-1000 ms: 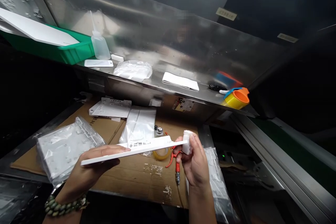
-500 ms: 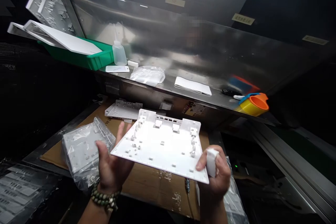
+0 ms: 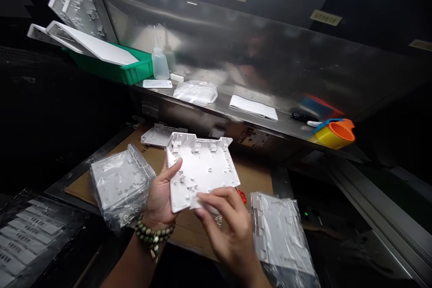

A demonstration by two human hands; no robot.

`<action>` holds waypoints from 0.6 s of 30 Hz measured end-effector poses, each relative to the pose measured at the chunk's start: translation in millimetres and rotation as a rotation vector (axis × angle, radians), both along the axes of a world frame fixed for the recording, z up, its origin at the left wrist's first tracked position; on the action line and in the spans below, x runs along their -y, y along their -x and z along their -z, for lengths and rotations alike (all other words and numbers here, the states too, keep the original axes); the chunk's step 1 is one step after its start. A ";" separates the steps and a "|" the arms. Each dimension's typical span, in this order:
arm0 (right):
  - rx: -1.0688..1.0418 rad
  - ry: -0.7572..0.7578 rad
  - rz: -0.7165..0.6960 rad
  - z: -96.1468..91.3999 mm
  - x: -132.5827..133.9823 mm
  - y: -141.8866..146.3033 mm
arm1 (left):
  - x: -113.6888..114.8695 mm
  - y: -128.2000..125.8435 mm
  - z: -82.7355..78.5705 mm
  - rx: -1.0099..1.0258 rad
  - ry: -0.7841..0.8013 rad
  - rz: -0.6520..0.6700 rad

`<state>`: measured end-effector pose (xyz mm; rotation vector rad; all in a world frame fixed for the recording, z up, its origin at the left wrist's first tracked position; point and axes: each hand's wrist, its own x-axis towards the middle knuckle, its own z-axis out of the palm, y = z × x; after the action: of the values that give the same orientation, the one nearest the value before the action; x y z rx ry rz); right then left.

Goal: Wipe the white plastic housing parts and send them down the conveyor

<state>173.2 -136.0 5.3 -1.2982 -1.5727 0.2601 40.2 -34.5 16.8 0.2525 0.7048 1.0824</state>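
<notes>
A white plastic housing panel with clips and posts on its inner face is held up in front of me. My left hand grips its left edge, the thumb lying on the inner face. At the lower edge, my right hand pinches a small white folded cloth against the panel. The fingers cover most of that cloth. Behind the held panel, another white panel lies on the cardboard.
Bagged white panels lie at left, and more bagged panels at right. On the metal shelf stand a green bin with white panels, a squeeze bottle, a folded white sheet and a yellow-orange cup. A red-handled tool shows partly.
My left hand has moved from open beside the panel to gripping its left edge. The panel has turned and tilted up. My right hand let go of the corner and brought the cloth to the lower edge.
</notes>
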 end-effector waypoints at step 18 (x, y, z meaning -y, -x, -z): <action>0.125 -0.078 -0.028 8.9 -2.1 19.3 | 1.7 0.7 8.2 -0.009 -0.097 -0.031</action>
<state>153.9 -133.9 -3.6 -1.2533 -1.6907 0.1354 39.5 -36.2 8.6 0.3308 0.6669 1.1472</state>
